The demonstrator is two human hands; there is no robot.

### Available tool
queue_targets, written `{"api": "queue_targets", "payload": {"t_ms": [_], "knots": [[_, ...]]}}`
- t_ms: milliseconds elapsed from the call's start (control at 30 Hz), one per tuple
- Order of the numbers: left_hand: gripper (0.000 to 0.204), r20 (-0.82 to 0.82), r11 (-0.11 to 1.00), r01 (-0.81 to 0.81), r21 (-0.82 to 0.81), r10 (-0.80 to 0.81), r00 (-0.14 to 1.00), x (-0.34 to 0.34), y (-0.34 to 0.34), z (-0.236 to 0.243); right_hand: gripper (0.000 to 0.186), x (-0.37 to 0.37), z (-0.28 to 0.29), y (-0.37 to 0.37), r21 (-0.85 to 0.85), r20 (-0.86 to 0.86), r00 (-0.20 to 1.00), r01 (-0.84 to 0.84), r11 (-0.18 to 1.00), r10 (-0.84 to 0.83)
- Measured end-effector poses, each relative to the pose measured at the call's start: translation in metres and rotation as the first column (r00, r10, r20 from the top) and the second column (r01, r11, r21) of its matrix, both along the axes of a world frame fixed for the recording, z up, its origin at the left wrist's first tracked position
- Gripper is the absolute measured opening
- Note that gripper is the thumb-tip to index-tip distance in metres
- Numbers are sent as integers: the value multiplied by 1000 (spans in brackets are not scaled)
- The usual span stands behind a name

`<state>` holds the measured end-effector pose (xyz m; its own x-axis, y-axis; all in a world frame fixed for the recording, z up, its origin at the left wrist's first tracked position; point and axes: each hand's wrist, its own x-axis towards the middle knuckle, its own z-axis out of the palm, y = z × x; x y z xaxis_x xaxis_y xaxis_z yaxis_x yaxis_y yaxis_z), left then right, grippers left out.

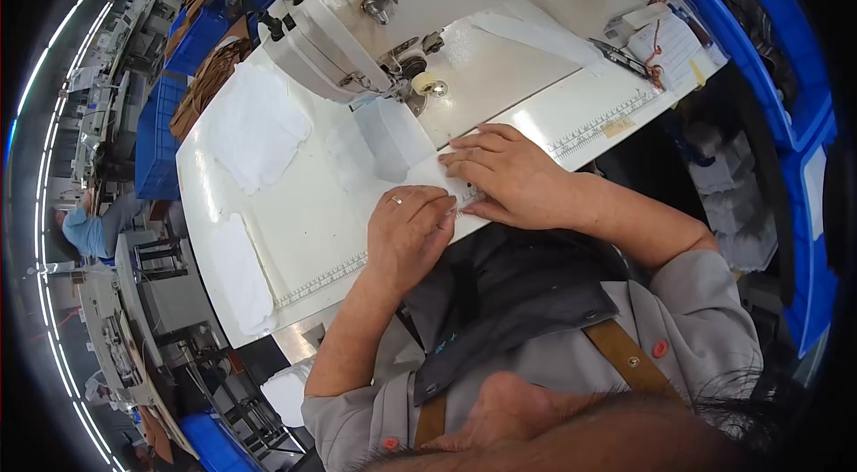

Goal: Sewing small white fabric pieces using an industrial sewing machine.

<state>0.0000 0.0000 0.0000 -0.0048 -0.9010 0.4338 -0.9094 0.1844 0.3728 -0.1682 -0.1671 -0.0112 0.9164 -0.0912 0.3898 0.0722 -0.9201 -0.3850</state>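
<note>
White cloth [384,140]: thin and pale grey in part, lying flat on the bench [308,222] between the machine's needle end and the front edge; its near end runs toward the fingertips.
Left hand [412,235]: ring on one finger, fingers curled well in, tips at the front edge by the cloth; the thumb is mostly hidden, so I cannot tell how firmly it pinches.
Right hand [509,179]: just beside the left, fingers half bent and slightly spread, tips down near the cloth's end, thumb apart from the index; whether it grips anything I cannot tell.
Rulers [607,122]: marked strips along the front edge, either side of the hands.
Machine [335,43]: white, standing over the bench, its arm reaching toward the right end.
White pieces: one pile [259,128] by the rear left corner, another [241,275] at the front left corner.
Right end: a paper [671,50], with dark snips [620,59] near it.
Blue bins: one [159,137] beyond the left edge, another [808,168] past the right end.
</note>
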Motion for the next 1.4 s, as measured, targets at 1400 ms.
{"api": "queue_targets", "payload": {"t_ms": [1400], "knots": [[30,-108,990,78,120,-65,992,22,-7,4,32,7,6,-19,13,75,971,-226,974,225]]}}
